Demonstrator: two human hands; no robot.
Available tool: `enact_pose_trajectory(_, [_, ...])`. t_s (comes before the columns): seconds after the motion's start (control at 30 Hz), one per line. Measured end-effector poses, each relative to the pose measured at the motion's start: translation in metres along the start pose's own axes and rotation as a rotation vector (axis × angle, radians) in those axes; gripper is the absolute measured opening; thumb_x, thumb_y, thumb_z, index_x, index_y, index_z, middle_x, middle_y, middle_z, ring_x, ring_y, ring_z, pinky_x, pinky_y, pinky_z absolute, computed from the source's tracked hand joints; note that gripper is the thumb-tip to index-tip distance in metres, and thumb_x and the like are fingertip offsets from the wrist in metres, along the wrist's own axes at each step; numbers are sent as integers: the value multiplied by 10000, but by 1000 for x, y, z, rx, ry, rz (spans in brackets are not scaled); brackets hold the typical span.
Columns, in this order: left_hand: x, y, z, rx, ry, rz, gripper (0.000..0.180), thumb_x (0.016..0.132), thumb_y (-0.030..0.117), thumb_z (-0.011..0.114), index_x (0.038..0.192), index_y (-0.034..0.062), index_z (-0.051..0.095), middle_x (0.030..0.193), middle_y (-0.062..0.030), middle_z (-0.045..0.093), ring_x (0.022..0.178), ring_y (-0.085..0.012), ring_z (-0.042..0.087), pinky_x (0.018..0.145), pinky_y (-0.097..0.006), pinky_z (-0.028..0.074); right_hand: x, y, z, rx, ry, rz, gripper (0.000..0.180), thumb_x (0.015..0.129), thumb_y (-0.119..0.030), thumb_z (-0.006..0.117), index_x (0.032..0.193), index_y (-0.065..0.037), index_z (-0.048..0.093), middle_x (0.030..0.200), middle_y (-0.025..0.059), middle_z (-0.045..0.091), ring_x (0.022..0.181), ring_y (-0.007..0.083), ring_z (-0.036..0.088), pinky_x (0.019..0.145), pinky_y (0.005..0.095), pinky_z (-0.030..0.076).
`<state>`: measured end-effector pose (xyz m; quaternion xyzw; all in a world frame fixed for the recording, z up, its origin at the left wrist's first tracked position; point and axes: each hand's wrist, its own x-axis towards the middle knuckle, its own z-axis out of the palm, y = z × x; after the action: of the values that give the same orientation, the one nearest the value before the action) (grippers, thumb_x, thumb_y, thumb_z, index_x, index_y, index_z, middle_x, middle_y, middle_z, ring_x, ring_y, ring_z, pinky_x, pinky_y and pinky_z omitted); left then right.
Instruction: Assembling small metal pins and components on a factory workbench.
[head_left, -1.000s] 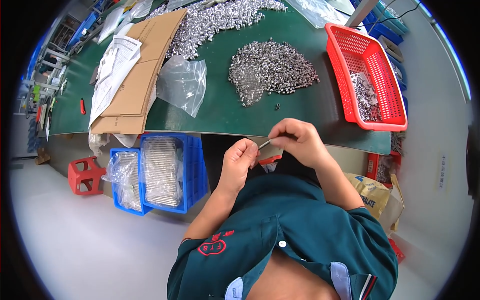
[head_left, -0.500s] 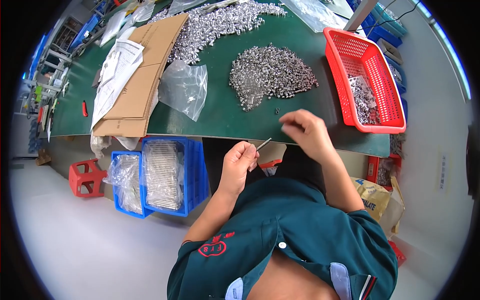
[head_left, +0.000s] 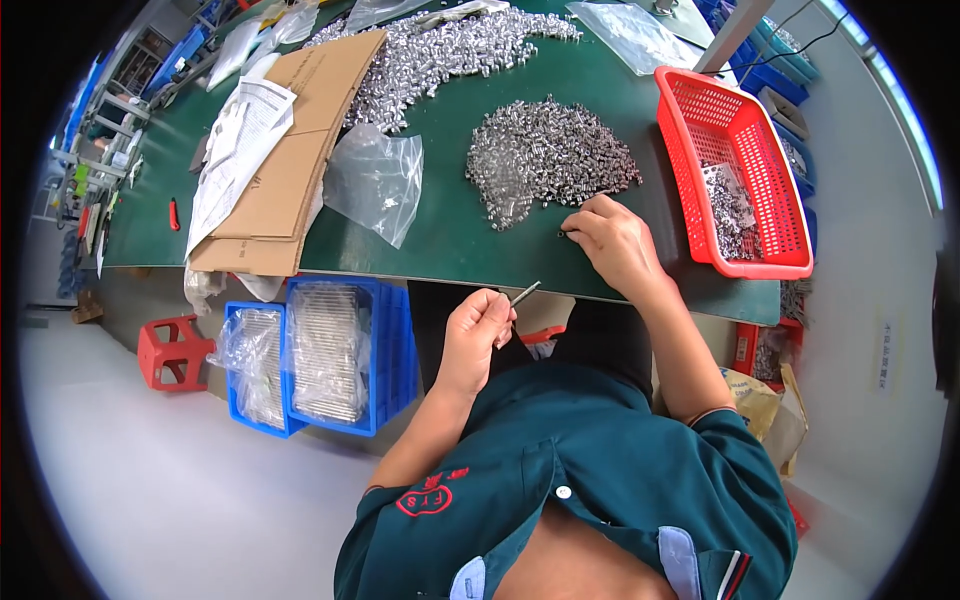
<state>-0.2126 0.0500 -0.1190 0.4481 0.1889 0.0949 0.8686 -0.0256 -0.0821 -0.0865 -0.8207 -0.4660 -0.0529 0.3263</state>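
Stool (head_left: 172,355), red, stands at left; flattened cardboard (head_left: 290,180) lies on the green table (head_left: 470,255), blue crates (head_left: 400,350) sit below its near edge, and a clear bag (head_left: 375,185) rests aside, seemingly to spare working room. At the near edge, the left hand (head_left: 485,325) clamps its fingers on a slim rod (head_left: 527,293), apparently leaving the tip free. Just beside the near pile (head_left: 555,155), the right hand (head_left: 615,245) draws its fingers together at a small ring (head_left: 561,234); whether they pinch it cannot be told. At right, the red basket (head_left: 682,170) likely keeps parts from scattering. Counted: one stool, two crates, one bag, one rod, one basket; the near pile's pieces defy counting.
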Motion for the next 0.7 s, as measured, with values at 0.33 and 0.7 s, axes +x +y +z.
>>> enact_pose_trajectory(0.33, [5,-1,5,26,-33,-2,206,933,195,536,807,32,531,672,21,470,553,-57,381,524,-215,328,-29,-33,-9,732,-152,442,87,817,-32,652,891,4,625,786,-10,599,710,56,549,644,218,469])
enact_pose_trajectory(0.7, [1,0,6,76,-33,4,219,927,204,544,782,40,531,619,29,445,545,-61,382,523,-220,327,-35,-46,-2,816,-215,357,113,804,16,631,917,11,618,779,12,598,695,63,553,640,211,472])
